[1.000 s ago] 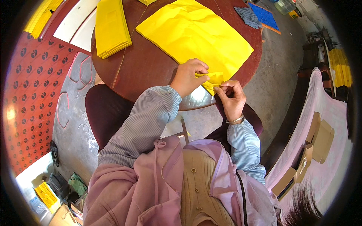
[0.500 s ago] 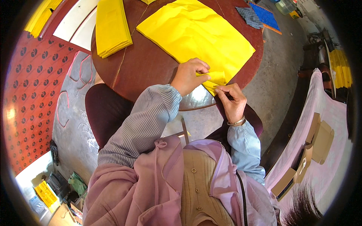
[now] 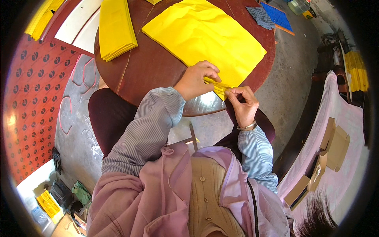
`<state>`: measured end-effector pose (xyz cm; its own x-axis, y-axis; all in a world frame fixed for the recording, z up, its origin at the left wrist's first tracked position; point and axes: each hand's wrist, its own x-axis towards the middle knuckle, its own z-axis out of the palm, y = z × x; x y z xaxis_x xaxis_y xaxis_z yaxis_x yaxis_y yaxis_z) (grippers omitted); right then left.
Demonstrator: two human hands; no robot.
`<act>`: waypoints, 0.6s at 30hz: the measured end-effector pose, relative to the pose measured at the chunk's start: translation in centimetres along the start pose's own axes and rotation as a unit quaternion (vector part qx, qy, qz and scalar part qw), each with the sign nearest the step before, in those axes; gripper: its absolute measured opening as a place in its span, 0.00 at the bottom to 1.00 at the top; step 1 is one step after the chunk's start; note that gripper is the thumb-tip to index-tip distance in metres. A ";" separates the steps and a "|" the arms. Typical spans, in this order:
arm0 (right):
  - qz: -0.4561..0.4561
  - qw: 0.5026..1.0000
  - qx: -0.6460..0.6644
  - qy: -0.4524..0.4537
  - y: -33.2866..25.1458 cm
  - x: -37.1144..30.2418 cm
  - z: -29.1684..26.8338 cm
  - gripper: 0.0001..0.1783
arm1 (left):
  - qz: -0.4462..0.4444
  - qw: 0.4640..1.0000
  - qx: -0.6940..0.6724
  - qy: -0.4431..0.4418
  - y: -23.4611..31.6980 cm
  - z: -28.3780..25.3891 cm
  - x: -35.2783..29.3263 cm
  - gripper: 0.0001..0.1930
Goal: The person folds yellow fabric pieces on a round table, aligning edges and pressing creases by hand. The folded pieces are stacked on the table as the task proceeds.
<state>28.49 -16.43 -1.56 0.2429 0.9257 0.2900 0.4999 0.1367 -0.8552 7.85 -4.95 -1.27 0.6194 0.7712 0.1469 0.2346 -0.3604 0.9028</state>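
A large sheet of yellow paper [image 3: 209, 37] lies on the round dark red table [image 3: 169, 75], its near edge turned into narrow folds close to me. My left hand [image 3: 197, 79] is over the left part of that folded edge, fingers curved and apart from the thumb, nothing clearly gripped between them. At the near right corner of the folds, my right hand [image 3: 244, 103] pinches the yellow paper between thumb and fingers. The undersides of the fingertips are hidden.
A folded yellow stack [image 3: 116, 31] lies at the table's left. Beyond the right edge are a grey cloth [image 3: 260, 17] and a blue mat [image 3: 278, 17]. Opened cardboard boxes [image 3: 338, 148] rest on a pale pink cloth [image 3: 351, 122] at right. A red patterned panel [image 3: 37, 102] stands left.
The raised flap at the near edge has been folded down into narrow layers. My left hand has shifted slightly left and its fingers have loosened; my right hand keeps its pinch at the corner.
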 end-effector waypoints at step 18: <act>-0.048 0.998 -0.031 -0.019 -0.7 0.2 -0.5 0.07 | -0.114 0.992 -0.051 0.033 0.9 0.7 0.4 0.08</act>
<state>28.59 -16.58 -0.65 0.1598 0.9226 0.3511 0.5694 0.2044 -0.7963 8.84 -5.29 -0.71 0.5072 0.8608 -0.0432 0.2844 -0.1199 0.9512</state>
